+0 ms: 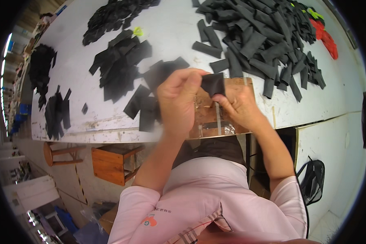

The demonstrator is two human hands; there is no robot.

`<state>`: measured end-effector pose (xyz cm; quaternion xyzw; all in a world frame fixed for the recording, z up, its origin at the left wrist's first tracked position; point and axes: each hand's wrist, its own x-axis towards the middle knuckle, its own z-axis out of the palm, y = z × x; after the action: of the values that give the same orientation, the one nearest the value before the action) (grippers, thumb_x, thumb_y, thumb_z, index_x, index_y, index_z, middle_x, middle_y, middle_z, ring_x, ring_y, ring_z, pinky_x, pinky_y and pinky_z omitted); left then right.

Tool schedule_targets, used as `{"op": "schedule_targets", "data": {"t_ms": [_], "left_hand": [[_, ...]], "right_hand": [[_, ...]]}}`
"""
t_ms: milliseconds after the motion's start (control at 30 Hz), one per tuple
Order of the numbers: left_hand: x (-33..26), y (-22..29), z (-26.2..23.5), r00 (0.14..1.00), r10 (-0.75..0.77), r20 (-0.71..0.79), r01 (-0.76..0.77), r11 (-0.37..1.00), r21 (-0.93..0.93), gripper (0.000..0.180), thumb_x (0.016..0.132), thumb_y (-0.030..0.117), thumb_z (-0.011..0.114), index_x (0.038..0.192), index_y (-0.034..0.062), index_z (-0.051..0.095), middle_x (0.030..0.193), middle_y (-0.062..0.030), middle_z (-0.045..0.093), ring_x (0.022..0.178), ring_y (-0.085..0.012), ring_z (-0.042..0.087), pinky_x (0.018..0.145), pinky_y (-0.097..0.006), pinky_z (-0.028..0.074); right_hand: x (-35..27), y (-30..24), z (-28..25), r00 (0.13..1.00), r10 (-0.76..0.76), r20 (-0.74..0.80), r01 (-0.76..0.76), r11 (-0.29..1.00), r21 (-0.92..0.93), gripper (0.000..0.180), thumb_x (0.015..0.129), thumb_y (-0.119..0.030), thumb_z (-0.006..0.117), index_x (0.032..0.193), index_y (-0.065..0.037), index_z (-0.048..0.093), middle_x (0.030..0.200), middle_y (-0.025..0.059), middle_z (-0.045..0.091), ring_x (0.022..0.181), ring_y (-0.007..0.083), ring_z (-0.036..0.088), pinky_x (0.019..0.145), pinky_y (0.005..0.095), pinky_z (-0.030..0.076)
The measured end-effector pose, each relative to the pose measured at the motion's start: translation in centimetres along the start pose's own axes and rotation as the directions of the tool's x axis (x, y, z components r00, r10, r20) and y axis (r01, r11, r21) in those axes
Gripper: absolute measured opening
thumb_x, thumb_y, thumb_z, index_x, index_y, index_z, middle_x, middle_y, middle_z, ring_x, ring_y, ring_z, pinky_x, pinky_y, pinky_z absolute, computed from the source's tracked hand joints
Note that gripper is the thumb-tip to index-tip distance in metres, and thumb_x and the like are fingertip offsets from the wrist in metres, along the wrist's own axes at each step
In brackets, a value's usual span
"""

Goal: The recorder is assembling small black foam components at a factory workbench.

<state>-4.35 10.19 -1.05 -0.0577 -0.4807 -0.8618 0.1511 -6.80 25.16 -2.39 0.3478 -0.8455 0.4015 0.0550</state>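
Note:
Between my two hands, above the table's front edge, is a small black fabric piece (pixel 214 84). My left hand (pixel 180 97) pinches its left end between thumb and fingers. On the other side my right hand (pixel 242 102) grips it, thumb at the lower edge and fingers partly hidden behind. A brown board (pixel 209 116) with strips of clear tape lies beneath the hands. Just left of my left hand are loose flat black pieces (pixel 148 114). Beyond my right hand spreads a large heap of black fabric tubes (pixel 264 40).
More black pieces lie in piles on the white table (pixel 166 44), including a stack (pixel 120 67) at the middle left. A red cloth (pixel 327 40) is at the far right. Two wooden stools (pixel 110 164) stand below the front edge; a black mesh bag (pixel 313 181) hangs at the right.

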Motion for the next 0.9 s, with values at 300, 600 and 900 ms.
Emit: {"op": "schedule_targets", "data": {"t_ms": [300, 600, 900], "left_hand": [[6.4, -5.0, -14.5, 0.910, 0.333, -0.247, 0.292, -0.090, 0.952, 0.039, 0.073, 0.025, 0.060, 0.099, -0.0026, 0.051, 0.105, -0.0228, 0.050, 0.096, -0.0337, 0.049, 0.079, -0.043, 0.039], [8.3, -6.8, -17.0, 0.960, 0.209, -0.186, 0.206, -0.075, 0.976, 0.009, 0.068, 0.015, 0.062, 0.070, 0.0063, 0.060, 0.067, -0.0129, 0.060, 0.068, -0.0310, 0.059, 0.062, -0.039, 0.045], [7.6, -5.5, -15.7, 0.955, 0.247, -0.166, 0.189, -0.074, 0.979, 0.022, 0.072, 0.020, 0.059, 0.082, 0.0014, 0.056, 0.071, -0.0194, 0.059, 0.070, -0.0371, 0.057, 0.064, -0.043, 0.044]], "right_hand": [[4.1, 2.4, -6.4, 0.798, 0.446, -0.405, -0.211, 0.836, 0.506, 0.048, 0.088, -0.042, 0.035, 0.078, -0.001, 0.057, 0.055, 0.0009, 0.048, 0.049, 0.0076, 0.043, 0.048, 0.0216, 0.034], [-4.8, -1.2, 1.3, 0.831, 0.531, 0.169, -0.526, 0.648, 0.552, 0.034, 0.088, -0.029, 0.044, 0.073, -0.001, 0.056, 0.056, 0.0011, 0.050, 0.050, 0.0076, 0.044, 0.046, 0.0214, 0.035], [-2.7, -3.1, 4.4, 0.896, 0.366, 0.252, -0.444, 0.777, 0.447, 0.036, 0.088, -0.028, 0.043, 0.073, 0.003, 0.054, 0.056, 0.0084, 0.051, 0.052, 0.0170, 0.050, 0.051, 0.0282, 0.040]]}}
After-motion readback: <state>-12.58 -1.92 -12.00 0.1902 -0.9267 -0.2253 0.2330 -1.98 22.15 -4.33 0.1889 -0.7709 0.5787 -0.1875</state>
